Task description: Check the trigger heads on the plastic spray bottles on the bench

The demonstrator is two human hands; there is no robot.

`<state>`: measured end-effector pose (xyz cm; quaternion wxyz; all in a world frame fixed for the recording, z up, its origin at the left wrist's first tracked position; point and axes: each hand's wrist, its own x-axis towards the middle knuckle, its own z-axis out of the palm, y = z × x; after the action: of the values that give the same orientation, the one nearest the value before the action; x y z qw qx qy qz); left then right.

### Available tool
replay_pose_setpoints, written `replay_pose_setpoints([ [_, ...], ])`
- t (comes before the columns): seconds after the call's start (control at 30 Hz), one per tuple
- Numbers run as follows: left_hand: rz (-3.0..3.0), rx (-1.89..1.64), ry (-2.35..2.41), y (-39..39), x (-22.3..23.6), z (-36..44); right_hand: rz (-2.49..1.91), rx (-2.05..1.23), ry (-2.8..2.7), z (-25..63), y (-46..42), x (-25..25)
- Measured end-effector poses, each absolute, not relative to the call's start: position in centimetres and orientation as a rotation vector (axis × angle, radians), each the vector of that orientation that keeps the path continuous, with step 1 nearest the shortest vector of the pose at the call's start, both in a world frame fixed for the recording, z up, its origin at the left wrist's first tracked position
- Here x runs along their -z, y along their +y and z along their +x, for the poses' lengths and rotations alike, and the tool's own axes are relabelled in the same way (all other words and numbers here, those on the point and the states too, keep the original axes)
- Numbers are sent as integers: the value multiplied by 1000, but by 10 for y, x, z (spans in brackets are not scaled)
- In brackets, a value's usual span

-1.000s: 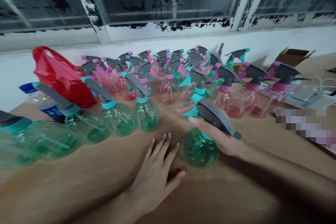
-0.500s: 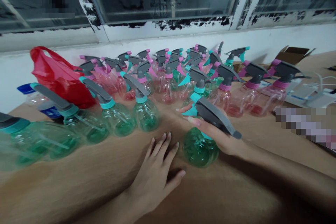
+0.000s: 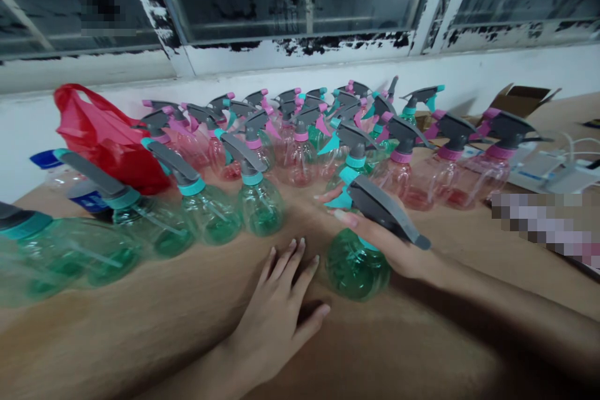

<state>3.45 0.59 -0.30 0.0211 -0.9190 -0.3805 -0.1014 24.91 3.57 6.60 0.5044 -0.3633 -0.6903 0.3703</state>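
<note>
My right hand [image 3: 389,237] is closed around the neck of a green spray bottle [image 3: 357,269], just under its grey and turquoise trigger head. The bottle stands upright on the wooden table [image 3: 187,325]. Fingers spread and palm down, my left hand [image 3: 281,300] lies flat on the table to the left of that bottle. Left of my hands runs a row of green spray bottles, the closest being one with a turquoise collar [image 3: 261,206]. Behind the held bottle stands another green spray bottle [image 3: 354,162], partly hidden by it.
Several pink spray bottles [image 3: 302,159] crowd the back of the table, mixed with green ones. A red plastic bag [image 3: 112,144] and a blue-capped bottle [image 3: 60,175] sit at the left. To the right are an open cardboard box [image 3: 522,103] and white devices with cables [image 3: 557,169].
</note>
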Motion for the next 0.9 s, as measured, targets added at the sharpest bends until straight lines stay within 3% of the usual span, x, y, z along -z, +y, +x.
replay_pose_setpoints([
  [0.9, -2834, 306, -1154, 6, 4, 34, -891, -812, -1702, 248, 36, -71],
])
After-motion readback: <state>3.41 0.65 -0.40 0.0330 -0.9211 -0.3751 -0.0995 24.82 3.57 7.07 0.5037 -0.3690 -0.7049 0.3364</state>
